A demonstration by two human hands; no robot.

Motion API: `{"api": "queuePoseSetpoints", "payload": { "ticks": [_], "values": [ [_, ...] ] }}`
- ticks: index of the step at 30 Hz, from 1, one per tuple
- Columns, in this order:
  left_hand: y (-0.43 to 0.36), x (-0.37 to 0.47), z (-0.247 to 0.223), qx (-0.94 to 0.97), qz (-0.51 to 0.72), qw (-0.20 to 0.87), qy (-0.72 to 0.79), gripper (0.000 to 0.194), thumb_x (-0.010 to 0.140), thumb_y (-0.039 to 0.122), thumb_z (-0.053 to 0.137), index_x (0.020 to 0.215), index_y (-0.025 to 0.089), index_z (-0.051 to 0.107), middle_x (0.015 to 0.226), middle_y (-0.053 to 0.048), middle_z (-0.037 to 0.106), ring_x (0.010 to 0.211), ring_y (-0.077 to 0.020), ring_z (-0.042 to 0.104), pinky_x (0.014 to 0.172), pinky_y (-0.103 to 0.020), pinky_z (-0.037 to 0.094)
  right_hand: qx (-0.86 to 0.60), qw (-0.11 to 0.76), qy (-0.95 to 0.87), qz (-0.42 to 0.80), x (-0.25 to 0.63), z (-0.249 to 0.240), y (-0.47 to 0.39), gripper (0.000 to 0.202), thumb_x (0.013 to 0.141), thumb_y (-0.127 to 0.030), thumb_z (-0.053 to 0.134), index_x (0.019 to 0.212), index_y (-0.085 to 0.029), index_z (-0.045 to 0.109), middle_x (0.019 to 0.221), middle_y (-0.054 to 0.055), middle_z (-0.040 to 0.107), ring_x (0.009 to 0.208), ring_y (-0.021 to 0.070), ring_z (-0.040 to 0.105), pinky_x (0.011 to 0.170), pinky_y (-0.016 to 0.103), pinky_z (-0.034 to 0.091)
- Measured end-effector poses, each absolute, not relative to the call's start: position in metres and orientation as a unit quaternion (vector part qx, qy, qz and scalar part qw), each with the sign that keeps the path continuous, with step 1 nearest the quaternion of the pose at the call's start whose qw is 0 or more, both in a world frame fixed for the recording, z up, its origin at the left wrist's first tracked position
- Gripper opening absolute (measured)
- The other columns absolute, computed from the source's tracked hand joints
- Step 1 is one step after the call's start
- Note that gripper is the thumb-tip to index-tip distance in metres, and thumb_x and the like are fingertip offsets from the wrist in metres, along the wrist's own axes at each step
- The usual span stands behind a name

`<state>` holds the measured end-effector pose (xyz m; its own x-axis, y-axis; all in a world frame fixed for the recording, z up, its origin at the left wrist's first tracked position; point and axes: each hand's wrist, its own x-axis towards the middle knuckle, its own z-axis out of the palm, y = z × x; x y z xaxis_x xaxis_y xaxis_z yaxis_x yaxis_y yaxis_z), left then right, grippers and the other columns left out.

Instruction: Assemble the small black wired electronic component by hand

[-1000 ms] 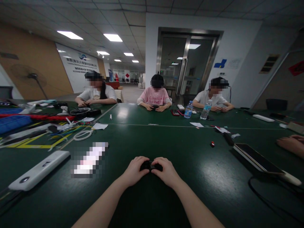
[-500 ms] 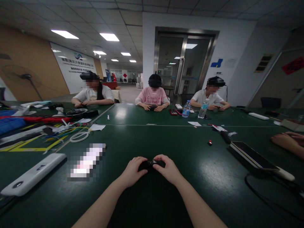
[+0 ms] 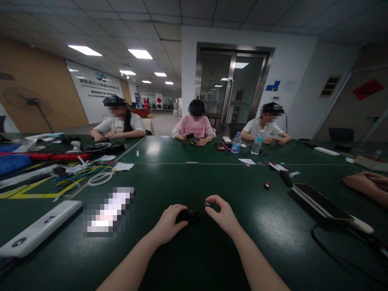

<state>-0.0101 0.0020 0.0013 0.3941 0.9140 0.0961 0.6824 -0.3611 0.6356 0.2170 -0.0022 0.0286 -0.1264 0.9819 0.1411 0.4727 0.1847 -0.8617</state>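
Close in front of me, my left hand (image 3: 167,223) grips the left end of a small black object (image 3: 191,215), thumb and fingers around it. Its exact kind is too dark to make out. To its right, my right hand (image 3: 223,216) is raised slightly with the fingertips pinched. Between thumb and index finger sits a tiny dark piece with a light edge (image 3: 206,203), too small to name. A gap separates this piece from the black object.
A lit phone (image 3: 110,212) and a white power strip (image 3: 42,228) lie left. On the right are a flat dark-screened device (image 3: 321,202), a small red item (image 3: 266,185) and another person's hands (image 3: 360,184). Two bottles (image 3: 236,143) stand farther back, near seated people.
My right hand has come off the black object and shifted right, carrying the tiny piece. The left hand keeps its hold. Across the table, the person in pink now holds a dark part raised.
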Motion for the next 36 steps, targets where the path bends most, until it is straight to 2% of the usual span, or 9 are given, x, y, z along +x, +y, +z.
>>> {"api": "queuePoseSetpoints", "payload": {
  "ticks": [14,30,36],
  "values": [
    [0.001,-0.010,0.003,0.785,0.227,0.274,0.507,0.042,0.075,0.030,0.060,0.116,0.026,0.053,0.121,-0.004,0.055,0.114,-0.0246,0.048,0.096,-0.040,0.038,-0.531,0.438,-0.650,0.322,0.232,0.023,0.008,0.013,0.074,-0.029,0.054,0.084,-0.021,0.054,0.084,0.001,0.057,0.085,0.0182,0.055,0.085,0.036,0.042],
    [0.003,-0.011,0.000,0.789,0.227,0.272,0.502,0.042,0.076,0.032,0.059,0.118,0.026,0.051,0.121,-0.004,0.055,0.114,-0.0241,0.047,0.096,-0.039,0.037,-0.522,0.428,-0.655,0.338,0.231,0.022,0.007,0.015,0.074,-0.028,0.055,0.087,-0.021,0.055,0.089,0.002,0.058,0.090,0.0192,0.056,0.092,0.040,0.039],
    [0.005,-0.010,-0.004,0.803,0.235,0.249,0.488,0.042,0.074,0.029,0.060,0.115,0.023,0.053,0.117,-0.006,0.057,0.111,-0.0240,0.049,0.096,-0.038,0.036,-0.523,0.410,-0.666,0.339,0.226,0.025,0.003,0.016,0.074,-0.030,0.058,0.087,-0.021,0.057,0.089,0.000,0.060,0.092,0.0190,0.056,0.094,0.041,0.036]
  ]
}}
